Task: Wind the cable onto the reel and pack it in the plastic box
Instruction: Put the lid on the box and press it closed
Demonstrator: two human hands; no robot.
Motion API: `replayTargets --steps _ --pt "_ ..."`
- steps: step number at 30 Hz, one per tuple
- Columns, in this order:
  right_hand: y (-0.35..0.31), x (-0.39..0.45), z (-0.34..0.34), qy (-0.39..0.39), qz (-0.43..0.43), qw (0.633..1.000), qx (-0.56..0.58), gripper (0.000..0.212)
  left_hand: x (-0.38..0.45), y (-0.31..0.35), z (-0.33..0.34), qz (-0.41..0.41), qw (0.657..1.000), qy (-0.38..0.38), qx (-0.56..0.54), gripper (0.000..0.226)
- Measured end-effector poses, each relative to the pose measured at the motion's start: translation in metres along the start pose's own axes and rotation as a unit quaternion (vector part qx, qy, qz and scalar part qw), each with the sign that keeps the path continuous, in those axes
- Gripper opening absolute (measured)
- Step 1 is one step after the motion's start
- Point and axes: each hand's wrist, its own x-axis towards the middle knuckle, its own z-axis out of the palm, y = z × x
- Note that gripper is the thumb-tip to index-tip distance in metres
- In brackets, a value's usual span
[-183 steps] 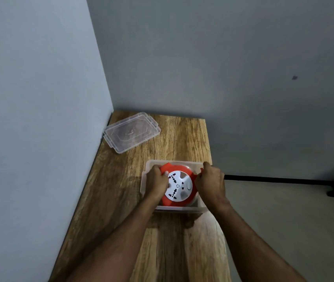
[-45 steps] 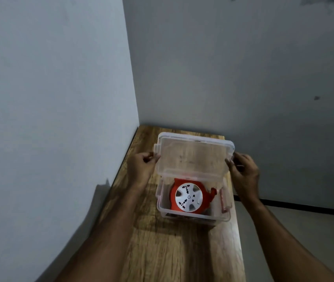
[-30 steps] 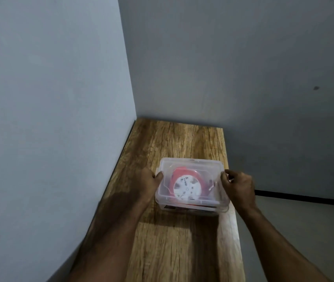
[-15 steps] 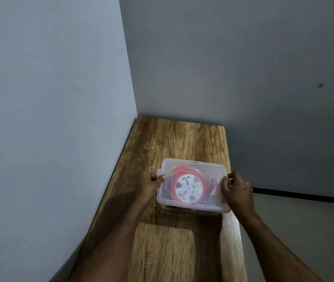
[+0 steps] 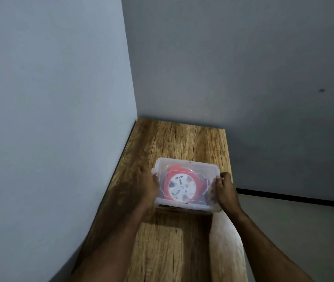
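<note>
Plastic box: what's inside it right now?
Through the clear lid of the plastic box: a red cable reel with a white socket face, lying flat. The wound cable itself can't be made out. Left hand and right hand grip the ends.

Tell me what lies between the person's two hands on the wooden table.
In the head view, the clear plastic box with its lid on sits between the left hand and right hand, the red reel showing through.

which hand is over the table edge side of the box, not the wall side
The right hand. It grips the plastic box at the end nearest the table's open edge; the left hand holds the end facing the side wall.
</note>
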Motion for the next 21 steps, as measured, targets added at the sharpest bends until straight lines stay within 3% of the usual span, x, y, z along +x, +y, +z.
replayTargets --steps 2,4,6,9,12,15,18,21 --pt "-0.001 0.003 0.003 -0.014 0.028 0.999 0.034 0.021 -0.003 0.005 0.01 0.167 0.976 0.079 0.118 0.065" --pt "-0.002 0.007 0.0 -0.032 0.107 0.988 0.103 0.023 -0.002 0.011 0.026 0.284 0.945 0.021 0.158 0.079" --pt "-0.004 0.01 -0.006 -0.064 0.201 0.958 0.197 0.027 0.001 0.013 0.04 0.311 0.931 -0.047 0.184 0.084" --pt "-0.004 0.014 -0.019 -0.113 0.268 0.924 0.25 0.032 0.002 0.007 0.048 0.301 0.926 -0.071 0.215 0.09" --pt "-0.008 0.022 -0.025 -0.085 0.24 0.95 0.182 0.026 0.001 0.005 0.048 0.304 0.924 -0.069 0.22 0.089" --pt "-0.023 0.03 -0.018 -0.055 0.206 0.976 0.039 0.022 0.001 0.005 0.049 0.3 0.926 -0.064 0.218 0.086" --pt "-0.037 0.029 -0.009 -0.031 0.177 0.978 -0.109 0.019 0.0 0.005 0.048 0.294 0.927 -0.07 0.222 0.086" --pt "-0.043 0.019 -0.001 0.021 0.078 0.974 -0.213 0.015 0.001 0.007 0.047 0.289 0.929 -0.07 0.219 0.086"
